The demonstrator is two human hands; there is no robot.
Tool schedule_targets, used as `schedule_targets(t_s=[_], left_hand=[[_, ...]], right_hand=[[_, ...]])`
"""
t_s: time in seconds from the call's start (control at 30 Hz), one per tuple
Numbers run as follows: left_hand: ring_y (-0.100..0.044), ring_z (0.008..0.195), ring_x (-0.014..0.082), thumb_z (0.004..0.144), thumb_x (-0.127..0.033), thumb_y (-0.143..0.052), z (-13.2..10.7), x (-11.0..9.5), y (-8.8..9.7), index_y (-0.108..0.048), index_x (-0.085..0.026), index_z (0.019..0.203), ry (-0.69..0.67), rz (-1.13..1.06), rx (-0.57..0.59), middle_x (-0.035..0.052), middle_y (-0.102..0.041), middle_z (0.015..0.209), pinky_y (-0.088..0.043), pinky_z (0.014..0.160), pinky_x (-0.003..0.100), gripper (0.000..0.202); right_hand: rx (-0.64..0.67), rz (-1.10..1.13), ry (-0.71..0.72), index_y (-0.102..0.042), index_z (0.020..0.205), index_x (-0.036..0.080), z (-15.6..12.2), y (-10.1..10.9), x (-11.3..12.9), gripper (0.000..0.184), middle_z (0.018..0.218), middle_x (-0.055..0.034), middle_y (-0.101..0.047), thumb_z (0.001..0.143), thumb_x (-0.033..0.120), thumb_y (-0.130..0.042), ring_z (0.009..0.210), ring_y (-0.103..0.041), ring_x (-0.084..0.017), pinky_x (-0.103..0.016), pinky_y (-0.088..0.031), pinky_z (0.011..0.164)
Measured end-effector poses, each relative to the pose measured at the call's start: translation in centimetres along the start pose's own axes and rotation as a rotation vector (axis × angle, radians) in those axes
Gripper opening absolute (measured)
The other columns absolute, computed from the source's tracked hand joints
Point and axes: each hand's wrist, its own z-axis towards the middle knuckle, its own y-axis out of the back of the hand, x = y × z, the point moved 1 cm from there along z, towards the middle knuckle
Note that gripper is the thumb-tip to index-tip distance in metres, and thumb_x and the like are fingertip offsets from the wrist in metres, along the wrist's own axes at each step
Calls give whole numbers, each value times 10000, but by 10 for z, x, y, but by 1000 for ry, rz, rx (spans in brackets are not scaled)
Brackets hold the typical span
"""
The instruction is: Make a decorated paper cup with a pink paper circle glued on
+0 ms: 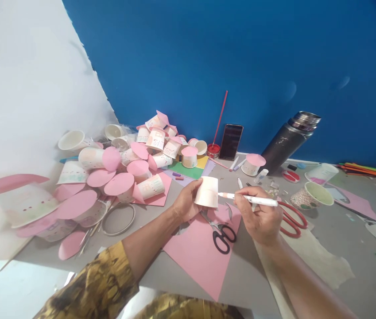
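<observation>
My left hand point(185, 201) is closed round a plain paper cup point(207, 191), held upside down above the grey table point(257, 274). My right hand point(257, 215) pinches a white marker point(250, 199), whose tip touches the cup's right side. Under both hands lie a pink paper sheet point(201, 252) and black-handled scissors point(222, 232).
A heap of paper cups with pink round lids point(121, 168) fills the left. A phone point(230, 141) and a red pot with a stick point(213, 149) stand at the blue wall. A tilted steel flask point(289, 139), red scissors point(292, 219) and two decorated cups point(310, 195) sit to the right.
</observation>
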Motion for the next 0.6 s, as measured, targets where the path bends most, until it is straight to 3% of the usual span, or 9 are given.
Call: schedule_targets(t_s=[0.33, 0.6], left_hand=[[-604, 684, 176, 863, -333, -699, 0, 6, -2, -673, -131, 907, -75, 85, 0, 50, -651, 766, -497, 647, 280, 208], [-558, 684, 154, 748, -375, -807, -2, 6, -5, -663, -140, 864, -131, 142, 70, 21, -611, 763, -449, 634, 257, 299]], right_hand=[[10, -7, 68, -663, 846, 217, 2, -4, 4, 78, 697, 14, -704, 923, 215, -654, 533, -607, -124, -238, -493, 520], [96, 18, 74, -672, 849, 214, 3, -5, 10, 113, 678, -2, -711, 947, 258, -636, 540, -647, -148, -263, -509, 527]])
